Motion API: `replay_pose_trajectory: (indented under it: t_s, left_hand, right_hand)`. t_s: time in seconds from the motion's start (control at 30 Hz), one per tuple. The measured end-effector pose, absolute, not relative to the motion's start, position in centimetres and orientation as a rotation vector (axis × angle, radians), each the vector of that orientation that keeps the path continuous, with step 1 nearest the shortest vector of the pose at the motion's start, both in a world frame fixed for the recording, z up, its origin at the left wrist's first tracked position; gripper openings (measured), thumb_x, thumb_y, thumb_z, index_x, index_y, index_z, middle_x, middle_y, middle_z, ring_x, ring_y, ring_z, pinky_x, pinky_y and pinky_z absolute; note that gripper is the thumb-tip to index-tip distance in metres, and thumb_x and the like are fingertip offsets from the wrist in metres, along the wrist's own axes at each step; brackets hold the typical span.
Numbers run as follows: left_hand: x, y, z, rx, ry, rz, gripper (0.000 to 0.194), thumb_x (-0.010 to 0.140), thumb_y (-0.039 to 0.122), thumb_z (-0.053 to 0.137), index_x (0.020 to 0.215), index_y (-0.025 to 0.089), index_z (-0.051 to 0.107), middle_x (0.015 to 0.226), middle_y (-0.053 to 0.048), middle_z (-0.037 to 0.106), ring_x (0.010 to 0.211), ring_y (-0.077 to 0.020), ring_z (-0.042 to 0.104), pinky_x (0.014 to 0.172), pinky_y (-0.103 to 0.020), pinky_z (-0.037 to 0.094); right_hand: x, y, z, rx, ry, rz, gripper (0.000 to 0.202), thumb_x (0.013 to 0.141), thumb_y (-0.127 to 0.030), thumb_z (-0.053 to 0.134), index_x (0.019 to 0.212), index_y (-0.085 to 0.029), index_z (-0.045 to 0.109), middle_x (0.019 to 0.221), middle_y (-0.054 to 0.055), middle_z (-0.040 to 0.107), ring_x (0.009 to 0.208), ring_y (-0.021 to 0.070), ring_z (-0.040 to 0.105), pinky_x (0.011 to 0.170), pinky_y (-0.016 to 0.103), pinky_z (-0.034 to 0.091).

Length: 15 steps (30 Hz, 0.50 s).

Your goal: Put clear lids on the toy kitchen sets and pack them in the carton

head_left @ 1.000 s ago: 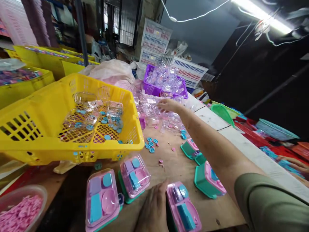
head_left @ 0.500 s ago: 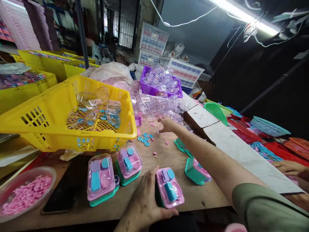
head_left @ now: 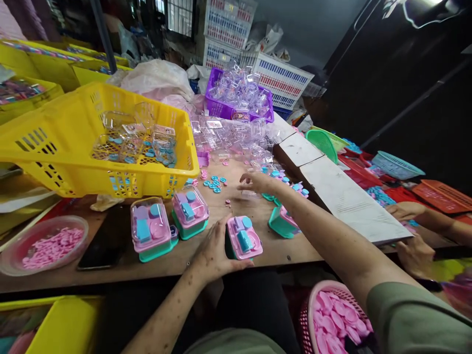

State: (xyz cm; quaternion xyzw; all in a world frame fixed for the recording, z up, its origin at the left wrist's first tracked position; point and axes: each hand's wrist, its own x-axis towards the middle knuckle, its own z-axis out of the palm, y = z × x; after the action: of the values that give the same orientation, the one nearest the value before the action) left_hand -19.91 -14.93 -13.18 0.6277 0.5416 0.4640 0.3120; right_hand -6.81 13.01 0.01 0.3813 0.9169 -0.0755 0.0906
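Note:
My left hand (head_left: 214, 246) grips a small toy lunch box (head_left: 245, 238) at the table's front edge, fingers along its left side and thumb across the front. The box has a green base and an uncovered pink tray with blue and purple pieces. Over the middle of the table, my right hand (head_left: 257, 183) has its fingers curled down on a clear plastic cover (head_left: 251, 195), blurred and partly hidden. Two similar boxes with clear covers, a left one (head_left: 152, 228) and a nearer one (head_left: 190, 211), stand left of my left hand. Another green box (head_left: 283, 222) sits under my right forearm.
A yellow basket (head_left: 158, 179) stands at the left, a purple basket (head_left: 217, 105) of clear covers at the back. Blue discs (head_left: 215, 184) lie mid-table. A bowl of pink pieces (head_left: 55, 246) and a pink basket (head_left: 306, 314) flank me. Another person's hands (head_left: 416, 253) are at right.
My right hand has drawn back from the pile of clear covers with one under its fingers. My left hand stays on the box. The view has tilted down.

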Motion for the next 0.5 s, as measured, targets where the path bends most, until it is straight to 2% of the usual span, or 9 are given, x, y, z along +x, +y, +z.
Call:
replay_pose_trajectory:
  t_s: [0.07,0.17,0.3,0.4,0.5]
  left_hand:
    - [-19.9,-15.0,-13.1,1.643,1.449,1.218,0.127,0.071,0.052,0.110,0.172,0.029,0.037,0.176,-0.021,0.049,0.168,-0.0458,0.048,0.139,-0.071,0.040]
    - [-20.0,-15.1,-13.1,1.638,1.445,1.226,0.126,0.073,0.055,0.109,0.172,0.029,0.037,0.176,-0.021,0.050,0.166,-0.0459,0.050,0.138,-0.070,0.042]
    - [-20.0,-14.8,-13.6,1.670,1.422,1.253,0.127,0.073,0.056,0.108,0.173,0.029,0.034,0.176,-0.021,0.049,0.166,-0.0449,0.050,0.138,-0.070,0.041]
    - [-20.1,-14.7,-13.9,1.693,1.435,1.254,0.125,0.074,0.057,0.107,0.172,0.030,0.034,0.175,-0.020,0.050,0.166,-0.0448,0.050,0.138,-0.069,0.041]
    - [-20.3,-14.8,-14.0,1.721,1.445,1.254,0.123,0.076,0.060,0.106,0.172,0.029,0.035,0.174,-0.020,0.050,0.166,-0.0448,0.050,0.138,-0.067,0.043]
  right_hand:
    - [-5.3,11.5,1.2,1.170,2.807,-0.227,0.042,0.112,-0.054,0.071,0.140,-0.022,0.076,0.138,0.017,0.077,0.124,0.0326,0.075,0.111,0.044,0.059]
    - [-2.5,8.4,1.4,1.217,2.963,-0.235,0.044,0.114,-0.054,0.067,0.146,-0.025,0.069,0.150,0.017,0.066,0.137,0.0331,0.067,0.122,0.049,0.055]
    - [-0.3,3.3,-2.9,1.276,3.189,-0.101,0.047,0.113,-0.045,0.070,0.155,-0.025,0.062,0.165,0.020,0.055,0.156,0.0399,0.052,0.132,0.062,0.047]
    - [0.0,0.5,-6.5,1.337,3.080,-0.003,0.054,0.112,-0.033,0.067,0.164,-0.027,0.058,0.181,0.021,0.041,0.164,0.0477,0.040,0.129,0.074,0.045]
    - [0.4,-0.2,-6.9,1.200,2.938,-0.093,0.068,0.110,-0.027,0.064,0.177,-0.023,0.048,0.186,0.025,0.035,0.172,0.0496,0.032,0.132,0.076,0.042]
